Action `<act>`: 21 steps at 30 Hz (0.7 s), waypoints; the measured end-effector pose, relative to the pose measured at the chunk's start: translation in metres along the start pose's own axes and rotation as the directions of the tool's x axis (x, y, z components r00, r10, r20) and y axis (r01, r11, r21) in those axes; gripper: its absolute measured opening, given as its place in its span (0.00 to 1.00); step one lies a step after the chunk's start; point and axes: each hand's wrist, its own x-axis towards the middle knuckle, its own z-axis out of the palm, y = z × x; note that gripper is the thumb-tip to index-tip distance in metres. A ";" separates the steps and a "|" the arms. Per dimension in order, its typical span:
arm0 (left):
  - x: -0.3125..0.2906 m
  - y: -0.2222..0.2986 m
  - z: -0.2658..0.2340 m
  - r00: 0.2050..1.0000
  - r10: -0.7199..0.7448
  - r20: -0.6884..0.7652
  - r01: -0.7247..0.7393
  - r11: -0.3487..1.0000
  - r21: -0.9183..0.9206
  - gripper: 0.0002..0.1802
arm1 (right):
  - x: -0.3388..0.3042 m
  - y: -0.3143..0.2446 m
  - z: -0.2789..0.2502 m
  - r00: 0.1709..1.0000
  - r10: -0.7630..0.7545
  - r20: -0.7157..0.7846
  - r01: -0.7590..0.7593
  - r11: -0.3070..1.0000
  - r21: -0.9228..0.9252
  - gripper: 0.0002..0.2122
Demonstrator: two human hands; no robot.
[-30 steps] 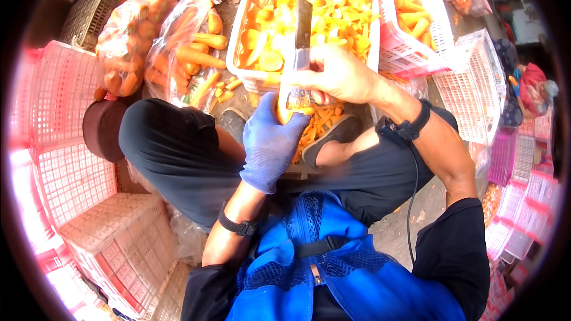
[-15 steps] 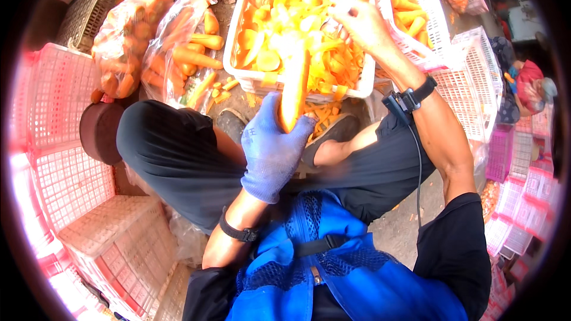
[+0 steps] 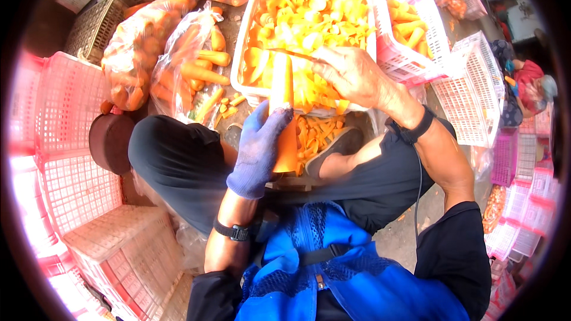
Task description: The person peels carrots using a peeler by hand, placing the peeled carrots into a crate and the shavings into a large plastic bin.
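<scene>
In my gloved left hand [image 3: 257, 150] is a large peeled carrot [image 3: 286, 145], its far end pointing up toward the white tub [image 3: 238, 62]. My bare right hand [image 3: 351, 74] is closed round a thin, brownish bladed tool [image 3: 291, 54]. Seen edge-on, this tool reaches leftward across the carrot's far end; whether it is a knife or a peeler I cannot tell. Bright orange carrot peelings [image 3: 315, 3] fill the tub beyond my hands. More peelings [image 3: 318, 137] lie on the ground between my feet.
Clear bags of carrots [image 3: 140, 47] [image 3: 184, 74] lie at the far left. A white crate [image 3: 437, 41] with carrots stands right of the tub. Stacked pinkish crates [image 3: 77, 142] rise at my left, and an upturned white crate [image 3: 470, 95] stands right. Another person [image 3: 529, 83] sits farther right.
My right hand has come down and left from the tub's far right side, bringing the blade to the carrot. My left hand has shifted slightly left, and the carrot's near end has dropped lower.
</scene>
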 end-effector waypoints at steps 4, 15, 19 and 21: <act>-0.009 0.017 0.011 0.998 -0.063 0.006 0.063 0.998 0.017 0.16 | -0.008 -0.002 0.011 0.997 0.070 0.018 -0.072 0.987 0.145 0.10; 0.002 0.023 0.015 0.969 0.243 -0.049 -0.183 0.834 0.521 0.16 | 0.008 0.003 0.011 0.994 0.093 0.058 -0.092 0.996 -0.024 0.10; -0.017 0.019 0.079 0.902 0.355 0.247 -0.430 0.795 0.427 0.21 | -0.001 0.044 0.047 0.979 0.143 0.147 -0.150 0.988 0.037 0.10; 0.009 0.033 0.063 0.935 0.354 -0.001 -0.322 0.851 0.414 0.15 | 0.009 0.049 0.029 0.945 0.299 -0.130 -0.304 0.952 -0.020 0.17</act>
